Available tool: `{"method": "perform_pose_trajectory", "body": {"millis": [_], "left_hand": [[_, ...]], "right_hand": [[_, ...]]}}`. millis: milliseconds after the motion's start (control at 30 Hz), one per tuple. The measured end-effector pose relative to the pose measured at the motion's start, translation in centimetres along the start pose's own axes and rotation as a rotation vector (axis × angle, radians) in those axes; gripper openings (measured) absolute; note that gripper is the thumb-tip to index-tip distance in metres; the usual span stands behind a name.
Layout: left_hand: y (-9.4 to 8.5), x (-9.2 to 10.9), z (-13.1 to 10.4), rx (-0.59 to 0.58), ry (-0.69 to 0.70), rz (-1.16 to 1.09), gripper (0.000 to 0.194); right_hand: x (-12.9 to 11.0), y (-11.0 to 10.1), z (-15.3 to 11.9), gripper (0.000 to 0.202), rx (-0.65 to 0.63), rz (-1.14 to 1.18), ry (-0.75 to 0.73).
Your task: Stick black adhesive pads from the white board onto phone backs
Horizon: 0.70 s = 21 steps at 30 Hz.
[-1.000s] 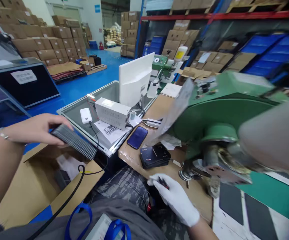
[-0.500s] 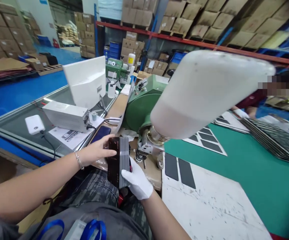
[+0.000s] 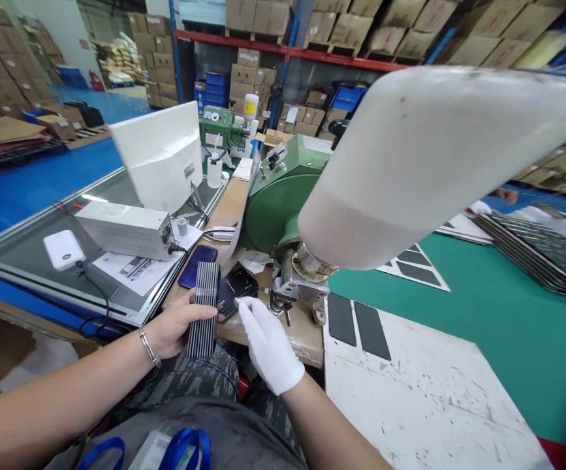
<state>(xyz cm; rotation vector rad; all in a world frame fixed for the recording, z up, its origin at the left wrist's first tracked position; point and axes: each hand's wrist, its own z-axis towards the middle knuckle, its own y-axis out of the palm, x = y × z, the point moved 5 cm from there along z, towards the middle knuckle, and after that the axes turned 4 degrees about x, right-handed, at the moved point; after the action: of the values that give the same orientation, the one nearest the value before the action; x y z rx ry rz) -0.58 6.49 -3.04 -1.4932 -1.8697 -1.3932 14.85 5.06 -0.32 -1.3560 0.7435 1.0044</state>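
The bare left hand (image 3: 171, 331), thumb laid rightward, clasps a striped stack of thin dark plates (image 3: 205, 290) over the near bench edge — long axis near-to-far, far end leaning slightly right. The white-gloved right hand (image 3: 271, 346) angles far-left, fingers bunched beside a flat black pile (image 3: 239, 282) — whether holding anything, I cannot tell.

At ten o'clock, a white flat-panel monitor (image 3: 160, 160) stands on a grey-topped, metal-framed desk (image 3: 23, 247); at nine, a perforated grey metal box (image 3: 121, 228) lies near a rounded white plastic device (image 3: 61, 250). Blue plastic crates (image 3: 217, 90) stack up at eleven.
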Motion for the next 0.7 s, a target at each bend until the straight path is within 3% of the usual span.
{"method": "perform_pose_trajectory", "body": {"millis": [167,367,700], "left_hand": [[0.4,-0.2,0.0,-0.027,-0.007,-0.027,0.041],[0.2,-0.2,0.1,0.008,0.009,-0.032,0.037],[0.5,-0.8,-0.2,0.019,-0.040,-0.052,0.032]], "right_hand": [[-0.9,0.9,-0.6,0.034,0.149,-0.278,-0.144],[-1.9,1.9,-1.1,0.038,0.097,-0.579,-0.212],[-2.5,2.9,-0.4,0.042,0.191,-0.628,-0.200]]}}
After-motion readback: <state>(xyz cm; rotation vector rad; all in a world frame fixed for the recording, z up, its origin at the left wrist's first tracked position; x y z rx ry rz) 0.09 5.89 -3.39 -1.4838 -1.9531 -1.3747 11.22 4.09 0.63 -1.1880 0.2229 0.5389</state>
